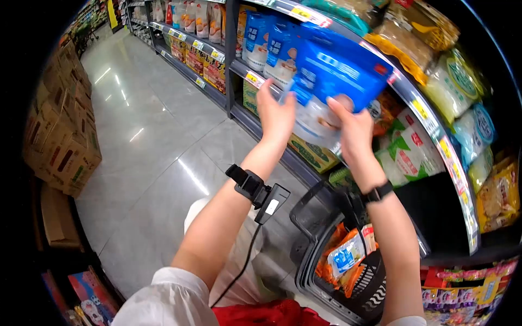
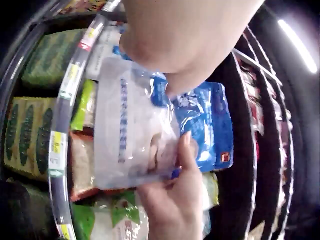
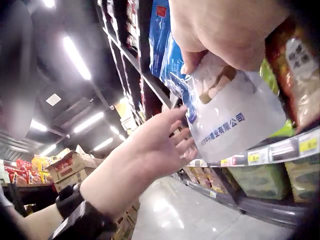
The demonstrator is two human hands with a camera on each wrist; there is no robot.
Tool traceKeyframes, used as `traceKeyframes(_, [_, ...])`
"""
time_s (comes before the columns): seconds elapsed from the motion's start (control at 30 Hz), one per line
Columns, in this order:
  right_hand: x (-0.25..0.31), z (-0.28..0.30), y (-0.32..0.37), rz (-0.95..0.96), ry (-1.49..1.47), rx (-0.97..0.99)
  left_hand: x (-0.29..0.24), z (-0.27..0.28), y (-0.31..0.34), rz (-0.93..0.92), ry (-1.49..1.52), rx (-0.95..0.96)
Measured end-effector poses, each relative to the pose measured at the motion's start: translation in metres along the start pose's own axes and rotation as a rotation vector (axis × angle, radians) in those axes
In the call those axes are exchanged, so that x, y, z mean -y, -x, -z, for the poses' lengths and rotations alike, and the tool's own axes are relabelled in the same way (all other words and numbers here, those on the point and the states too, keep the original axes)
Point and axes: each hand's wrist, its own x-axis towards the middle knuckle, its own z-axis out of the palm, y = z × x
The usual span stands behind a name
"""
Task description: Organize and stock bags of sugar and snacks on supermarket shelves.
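Note:
A glossy blue-and-white pouch (image 1: pixel 342 68), partly see-through near the bottom, is held tilted in front of the shelf. My right hand (image 1: pixel 356 133) pinches its lower side, thumb across the printed front; the left wrist view shows this hand (image 2: pixel 175 205) at the pouch's edge. My left hand (image 1: pixel 276 114) is at the opposite edge, its fingertips right against the pouch. In the right wrist view the left hand (image 3: pixel 155 142) has loosely bent fingers beside the pouch (image 3: pixel 235 112). Similar blue pouches (image 1: pixel 280 51) stand on the shelf just behind.
Below my right forearm sits a dark shopping basket (image 1: pixel 304 266) with orange packages (image 1: pixel 348 261) inside. Price-tagged shelf edges (image 1: pixel 435 130) curve along the right, with bagged goods (image 1: pixel 405 157) behind them. Stacked cartons (image 1: pixel 68 136) line the aisle's left side, beyond the tiled floor (image 1: pixel 147 163).

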Motion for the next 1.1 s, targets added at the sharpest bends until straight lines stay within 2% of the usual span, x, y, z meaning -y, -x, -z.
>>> traceKeyframes(0.03, [-0.009, -0.023, -0.016, 0.005, -0.052, 0.036, 0.008, 0.001, -0.006, 0.136, 0.088, -0.049])
traceKeyframes(0.07, [-0.020, -0.045, -0.030, 0.007, -0.105, 0.070, 0.019, -0.002, -0.011, 0.142, 0.091, -0.054])
traceKeyframes(0.13, [-0.051, -0.079, -0.067, -0.044, -0.043, 0.099, 0.041, -0.014, -0.020, 0.056, -0.150, -0.092])
traceKeyframes(0.2, [-0.055, -0.109, -0.084, -0.039, -0.122, 0.125, 0.047, -0.019, -0.036, -0.007, -0.216, 0.001])
traceKeyframes(0.27, [-0.071, -0.125, -0.107, -0.048, -0.102, 0.146, 0.067, -0.022, -0.064, -0.127, -0.245, 0.026])
traceKeyframes(0.3, [-0.080, -0.130, -0.118, -0.014, -0.103, 0.120, 0.078, -0.024, -0.074, -0.123, -0.239, 0.028])
traceKeyframes(0.37, [-0.091, -0.132, -0.131, 0.014, -0.044, 0.053, 0.097, -0.027, -0.090, -0.113, -0.214, 0.164])
traceKeyframes(0.4, [-0.098, -0.131, -0.137, 0.010, -0.037, 0.054, 0.104, -0.028, -0.093, -0.105, -0.210, 0.163])
traceKeyframes(0.47, [-0.118, -0.127, -0.150, 0.038, 0.162, -0.183, 0.118, -0.031, -0.097, -0.226, -0.318, 0.240])
traceKeyframes(0.5, [-0.127, -0.127, -0.159, -0.102, 0.095, -0.217, 0.123, -0.033, -0.103, -0.219, -0.317, 0.243])
traceKeyframes(0.53, [-0.137, -0.124, -0.167, -0.109, 0.098, -0.219, 0.127, -0.036, -0.110, -0.274, -0.339, 0.266])
traceKeyframes(0.6, [-0.131, -0.124, -0.172, 0.119, -0.093, -0.192, 0.131, -0.041, -0.120, -0.328, -0.360, 0.302])
traceKeyframes(0.63, [-0.127, -0.125, -0.171, 0.154, -0.077, -0.220, 0.131, -0.044, -0.123, -0.329, -0.363, 0.300])
traceKeyframes(0.77, [-0.140, -0.121, -0.181, 0.121, 0.091, -0.211, 0.135, -0.045, -0.135, -0.275, -0.429, 0.299])
traceKeyframes(0.83, [-0.145, -0.119, -0.184, 0.036, 0.449, -0.053, 0.144, -0.043, -0.136, -0.279, -0.376, 0.252])
traceKeyframes(0.87, [-0.143, -0.120, -0.181, 0.036, 0.449, -0.055, 0.144, -0.045, -0.133, -0.279, -0.376, 0.255])
traceKeyframes(0.93, [-0.136, -0.123, -0.175, 0.023, 0.389, 0.003, 0.143, -0.046, -0.128, -0.341, -0.644, 0.143])
traceKeyframes(0.97, [-0.141, -0.128, -0.181, 0.091, 0.430, -0.069, 0.143, -0.047, -0.126, -0.373, -0.768, 0.086])
traceKeyframes(1.0, [-0.145, -0.125, -0.183, 0.096, 0.430, -0.073, 0.144, -0.049, -0.124, -0.378, -0.764, 0.087])
traceKeyframes(1.07, [-0.139, -0.125, -0.172, 0.191, 0.827, -0.180, 0.142, -0.049, -0.125, -0.346, -0.709, 0.085])
traceKeyframes(1.1, [-0.128, -0.126, -0.164, 0.173, 0.556, -0.082, 0.141, -0.048, -0.124, -0.343, -0.724, 0.088])
